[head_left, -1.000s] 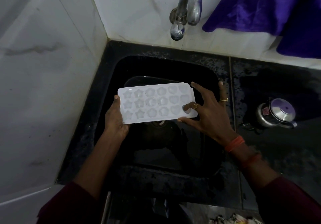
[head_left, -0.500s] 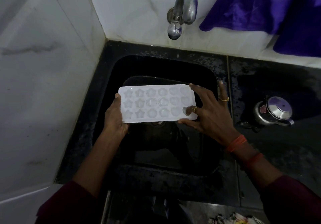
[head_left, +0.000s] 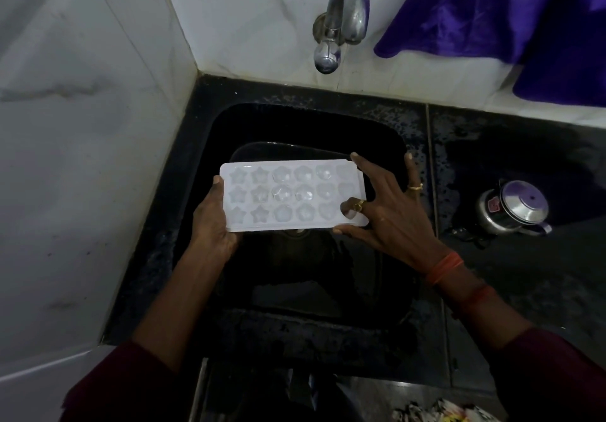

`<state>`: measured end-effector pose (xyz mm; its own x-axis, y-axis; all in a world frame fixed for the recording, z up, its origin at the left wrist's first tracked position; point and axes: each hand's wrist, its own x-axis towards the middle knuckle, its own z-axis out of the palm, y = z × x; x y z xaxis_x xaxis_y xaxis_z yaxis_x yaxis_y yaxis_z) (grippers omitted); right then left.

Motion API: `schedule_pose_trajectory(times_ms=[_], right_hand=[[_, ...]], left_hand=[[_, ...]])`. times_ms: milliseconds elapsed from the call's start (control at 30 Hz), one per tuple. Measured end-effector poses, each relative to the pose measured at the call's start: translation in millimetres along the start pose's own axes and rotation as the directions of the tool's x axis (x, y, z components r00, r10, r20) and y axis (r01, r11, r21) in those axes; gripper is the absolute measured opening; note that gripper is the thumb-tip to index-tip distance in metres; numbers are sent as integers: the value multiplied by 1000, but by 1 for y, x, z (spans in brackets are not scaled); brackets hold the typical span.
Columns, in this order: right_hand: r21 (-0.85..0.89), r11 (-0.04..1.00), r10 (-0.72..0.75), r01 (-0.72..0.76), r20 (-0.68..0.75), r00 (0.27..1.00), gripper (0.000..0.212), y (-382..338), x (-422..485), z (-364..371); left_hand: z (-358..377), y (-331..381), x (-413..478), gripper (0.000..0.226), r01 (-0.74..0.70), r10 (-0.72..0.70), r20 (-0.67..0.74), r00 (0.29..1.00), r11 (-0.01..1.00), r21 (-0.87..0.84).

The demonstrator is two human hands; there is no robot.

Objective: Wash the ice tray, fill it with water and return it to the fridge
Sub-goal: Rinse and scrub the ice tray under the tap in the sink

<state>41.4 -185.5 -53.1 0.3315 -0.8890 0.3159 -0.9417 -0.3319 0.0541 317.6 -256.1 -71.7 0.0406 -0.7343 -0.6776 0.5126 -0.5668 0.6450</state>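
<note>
— Where are we?
— We take it for a home kitchen. Beyond the fingers [head_left: 367,171] of the right hand [head_left: 390,221], a metal tap [head_left: 344,12] juts from a white tiled wall [head_left: 262,12]; below them lies a black sink [head_left: 210,159].
— What else do we see?
— Right of those fingers, a small steel lidded pot [head_left: 515,210] on the dark stone counter [head_left: 541,290]; up past them, a purple cloth [head_left: 492,12]. The fingers themselves hold an ice tray [head_left: 288,195].

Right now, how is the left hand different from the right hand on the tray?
The left hand grips the ice tray at one end, thumb on top; the right hand spreads its fingers across the other end. The right hand wears gold rings and orange wrist threads; the left hand shows none. Both hold the tray over the sink.
</note>
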Motion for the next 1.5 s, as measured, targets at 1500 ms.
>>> schedule_pose_trajectory(times_ms=[1500], right_hand=[[-67,994,-70,81,145,987,30,-20,4,-12]], left_hand=[[-4,-9,7,41,-6,7,-49,999,1000,25]])
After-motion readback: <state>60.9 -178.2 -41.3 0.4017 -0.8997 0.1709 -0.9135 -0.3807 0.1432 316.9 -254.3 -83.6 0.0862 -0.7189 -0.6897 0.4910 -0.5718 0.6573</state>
